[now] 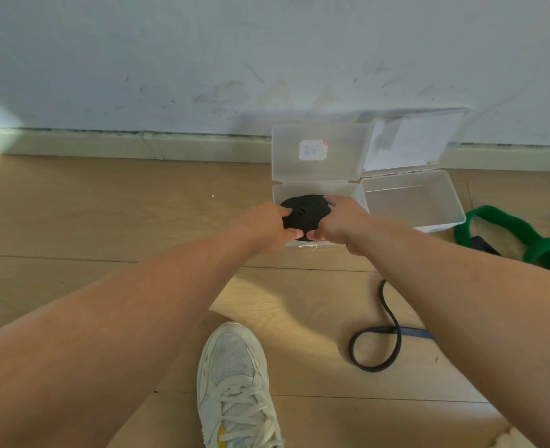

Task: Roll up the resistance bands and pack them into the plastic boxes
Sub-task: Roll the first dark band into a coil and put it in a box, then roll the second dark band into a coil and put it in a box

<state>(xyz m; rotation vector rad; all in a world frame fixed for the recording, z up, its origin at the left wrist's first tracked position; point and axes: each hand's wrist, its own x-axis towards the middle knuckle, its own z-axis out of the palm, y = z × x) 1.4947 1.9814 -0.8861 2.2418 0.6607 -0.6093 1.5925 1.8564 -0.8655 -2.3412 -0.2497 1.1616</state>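
Resistance band, black and unrolled (375, 345), loops on the wooden floor (105, 195) nearest. Beyond, left hand (262, 226) and right hand (341, 223) fingers pinch a rolled black band (304, 211) over the open left plastic box (319, 156); the right box (419, 202) stands beside.

Soft daylight, mildly hazy wide-angle view

A washed-out bright flare bleeds in at the left edge, and warm sunlit patches lie across the wooden floor (112, 202) around the white shoe (235, 383). The wall (202, 53) is evenly lit, bluish and flat, with a soft grey shadow above the clear boxes (441, 202). Both forearms cast faint shadows below. Detail is slightly soft throughout, and the skirting line bows, showing lens distortion toward the edges.
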